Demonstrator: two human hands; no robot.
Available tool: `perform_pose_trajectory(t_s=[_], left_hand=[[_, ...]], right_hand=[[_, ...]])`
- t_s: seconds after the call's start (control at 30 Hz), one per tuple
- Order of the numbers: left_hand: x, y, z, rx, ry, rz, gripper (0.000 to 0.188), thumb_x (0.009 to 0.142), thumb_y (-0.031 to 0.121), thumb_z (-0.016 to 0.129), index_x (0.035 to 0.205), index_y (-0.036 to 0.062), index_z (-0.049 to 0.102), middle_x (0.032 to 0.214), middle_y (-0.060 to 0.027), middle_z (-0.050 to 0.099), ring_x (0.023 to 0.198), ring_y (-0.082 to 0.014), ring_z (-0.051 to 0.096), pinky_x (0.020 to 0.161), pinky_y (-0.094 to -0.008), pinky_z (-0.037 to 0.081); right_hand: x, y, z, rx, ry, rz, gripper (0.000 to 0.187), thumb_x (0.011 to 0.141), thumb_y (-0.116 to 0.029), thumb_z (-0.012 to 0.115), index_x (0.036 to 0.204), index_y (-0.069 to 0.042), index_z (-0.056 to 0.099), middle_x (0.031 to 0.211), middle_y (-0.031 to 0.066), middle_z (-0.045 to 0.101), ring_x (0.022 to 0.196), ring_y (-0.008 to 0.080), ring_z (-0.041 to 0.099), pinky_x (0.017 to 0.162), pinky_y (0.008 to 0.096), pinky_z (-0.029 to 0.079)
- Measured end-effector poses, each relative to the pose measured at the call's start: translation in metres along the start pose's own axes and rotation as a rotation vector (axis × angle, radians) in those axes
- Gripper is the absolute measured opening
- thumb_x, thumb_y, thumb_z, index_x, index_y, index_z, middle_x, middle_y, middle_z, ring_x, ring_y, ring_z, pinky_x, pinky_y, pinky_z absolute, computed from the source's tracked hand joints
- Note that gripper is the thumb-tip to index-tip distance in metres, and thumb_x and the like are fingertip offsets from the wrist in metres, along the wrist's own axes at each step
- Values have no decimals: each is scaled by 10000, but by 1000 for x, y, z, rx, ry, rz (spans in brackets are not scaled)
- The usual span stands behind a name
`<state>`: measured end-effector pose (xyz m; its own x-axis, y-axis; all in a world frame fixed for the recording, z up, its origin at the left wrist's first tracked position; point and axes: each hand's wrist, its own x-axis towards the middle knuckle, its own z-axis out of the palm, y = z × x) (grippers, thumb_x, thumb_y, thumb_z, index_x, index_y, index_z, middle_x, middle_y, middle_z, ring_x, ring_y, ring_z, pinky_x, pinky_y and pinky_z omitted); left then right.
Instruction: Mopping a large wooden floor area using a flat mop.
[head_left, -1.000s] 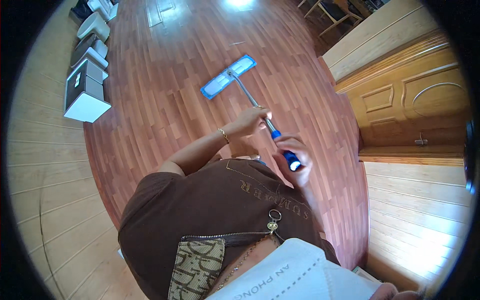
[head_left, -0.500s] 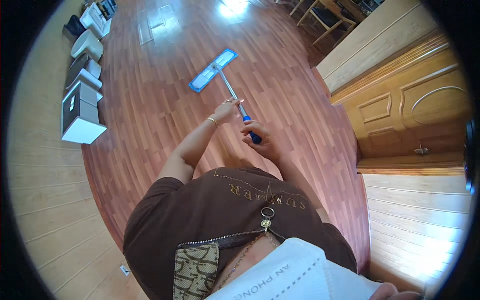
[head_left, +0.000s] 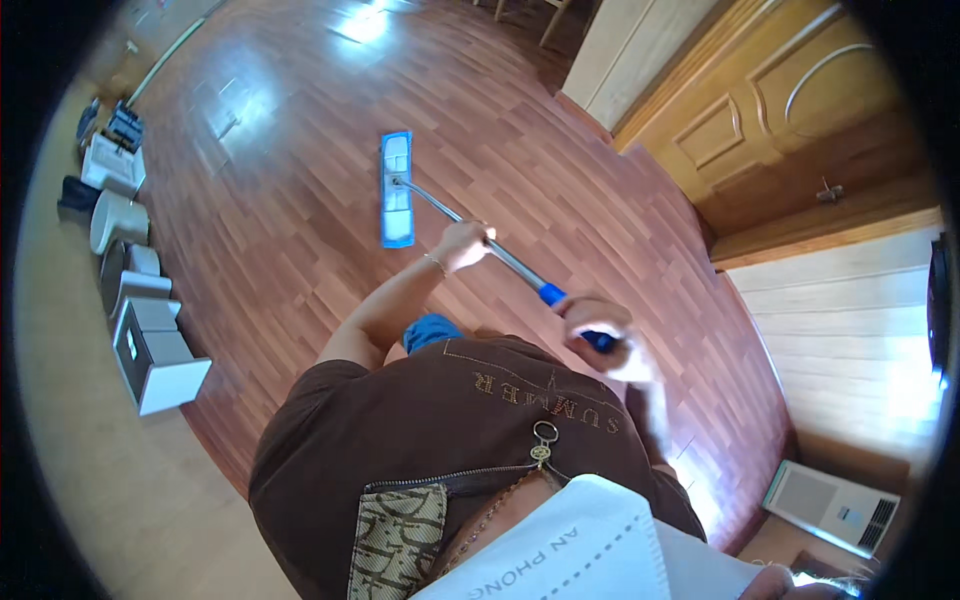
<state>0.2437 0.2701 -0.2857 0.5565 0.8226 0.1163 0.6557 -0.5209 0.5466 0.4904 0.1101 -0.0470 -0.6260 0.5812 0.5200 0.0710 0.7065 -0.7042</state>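
A flat mop point(head_left: 397, 215) with a long blue-edged head lies on the wood-look floor ahead of me, its metal pole slanting back toward my right side. My left hand point(head_left: 463, 246) is closed around the pole partway down. At the blue grip on the top end, my right hand point(head_left: 597, 325) is wrapped round the handle, slightly smeared by motion. The dark blue end of the grip shows beneath its fingers.
Along the left wall stand a white cabinet-like box point(head_left: 165, 360), a white rounded bin point(head_left: 118, 220) and other white items. A wooden door point(head_left: 760, 130) is at the right. A white appliance point(head_left: 832, 507) stands by the lower right wall. Chair legs point(head_left: 553, 20) show at the top.
The mop head has turned from slanting to nearly straight fore-and-aft and shifted left and nearer. My right hand has moved right and nearer with the grip. The whole view has turned.
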Motion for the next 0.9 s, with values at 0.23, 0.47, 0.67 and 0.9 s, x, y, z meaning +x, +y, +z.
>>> perform_pose_trajectory(t_s=[0.23, 0.47, 0.67, 0.9], left_hand=[[35, 107, 13, -164, -184, 365, 155, 751, 212, 682, 741, 117, 559, 759, -86, 610, 816, -316, 627, 685, -466, 481], [43, 183, 34, -181, -531, 750, 164, 773, 220, 617, 685, 135, 508, 669, -42, 557, 756, -274, 611, 750, -551, 413], [48, 223, 62, -250, -940, 918, 82, 779, 154, 606, 736, 148, 537, 719, -19, 623, 793, -251, 641, 883, -606, 378], [62, 210, 97, -166, -622, 1064, 73, 810, 219, 558, 762, 166, 543, 691, -31, 614, 751, -269, 648, 812, -571, 407]], right_hand=[[-23, -100, -15, -49, 250, 240, 198, 715, -31, 734, 863, -37, 604, 703, 84, 629, 709, 276, 648, 740, 449, 545], [-24, -168, 31, -409, 427, 238, 419, 789, -435, 729, 857, -52, 574, 681, 121, 653, 674, 297, 689, 597, 359, 587], [-10, -207, 72, -732, 467, 440, 260, 878, -273, 650, 854, -28, 567, 715, 130, 644, 669, 302, 680, 585, 350, 567], [-6, -175, 108, -905, 786, 508, 215, 865, -214, 590, 771, -22, 568, 815, 162, 606, 780, 375, 619, 723, 470, 521]])
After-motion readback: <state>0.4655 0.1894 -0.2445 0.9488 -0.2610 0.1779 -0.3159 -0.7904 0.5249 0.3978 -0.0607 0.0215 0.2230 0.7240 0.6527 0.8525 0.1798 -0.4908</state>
